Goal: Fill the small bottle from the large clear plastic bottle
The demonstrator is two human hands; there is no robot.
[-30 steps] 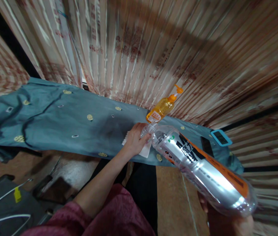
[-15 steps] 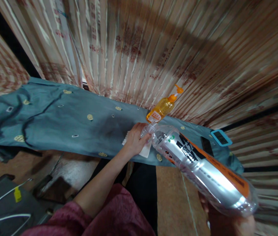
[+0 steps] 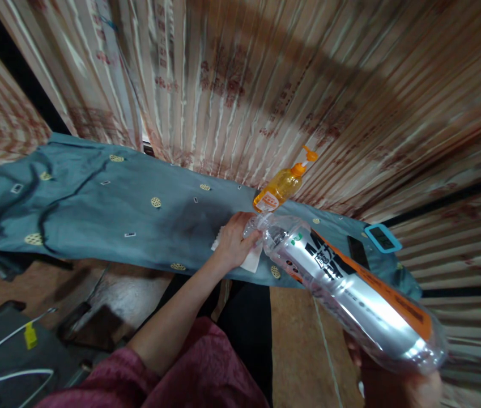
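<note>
My right hand (image 3: 397, 378) is closed around the lower end of a large clear plastic bottle (image 3: 363, 294) with a silver, black and orange label. The bottle tilts, its narrow end pointing left and away from me. My left hand (image 3: 237, 242) grips a small clear container (image 3: 250, 226) at the bottle's mouth; its exact kind is hard to make out. Beneath that hand lies a white tissue or cloth (image 3: 252, 262). Just beyond stands a pump bottle (image 3: 280, 188) of yellow liquid with an orange pump top.
A teal cloth with pineapple prints (image 3: 96, 209) covers the narrow table. A dark phone (image 3: 358, 252) and a blue-framed digital timer (image 3: 382, 238) lie at the right end. Pleated curtains (image 3: 232, 85) hang behind. A grey surface with white cables (image 3: 6, 351) is at lower left.
</note>
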